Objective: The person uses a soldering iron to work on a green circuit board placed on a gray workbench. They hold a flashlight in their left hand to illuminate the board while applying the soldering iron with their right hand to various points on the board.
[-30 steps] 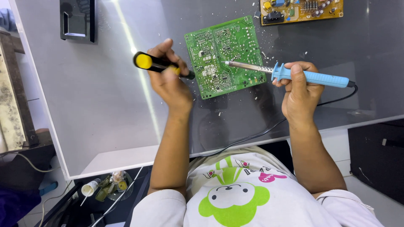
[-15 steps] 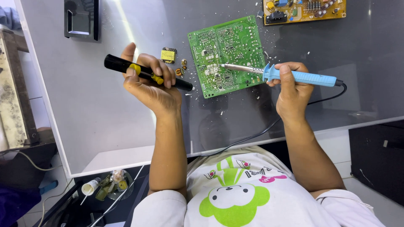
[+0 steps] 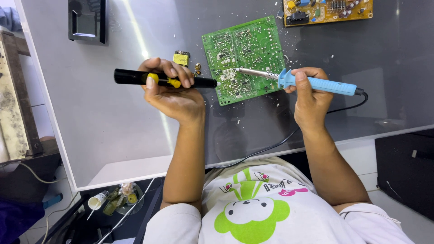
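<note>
- The left hand (image 3: pixel 174 92) is wrapped around a black desoldering pump (image 3: pixel 162 80) with yellow parts, held level; its tip points toward the right hand and reaches the near edge of the green circuit board (image 3: pixel 244 58).
- The right hand (image 3: pixel 309 92) grips the blue handle of a soldering iron (image 3: pixel 300 80); the metal shaft runs from that hand toward the left hand, and its tip rests on the board's solder side.
- The green circuit board lies flat on the grey counter (image 3: pixel 113 131), between the two hands and a little beyond them, tilted at an angle to the counter's edge.
- The two tool tips come close together over the board's lower part, just beyond the left hand's fingers.
- A small yellow component (image 3: pixel 181 58) and a few tiny parts lie just beyond the left hand's knuckles.
- A second, orange board (image 3: pixel 327 9) lies well beyond the right hand, at the counter's far edge.
- The iron's black cord (image 3: pixel 271 147) trails from behind the right hand back across the counter toward the person.
- A black block (image 3: pixel 86 20) sits far beyond the left hand.
</note>
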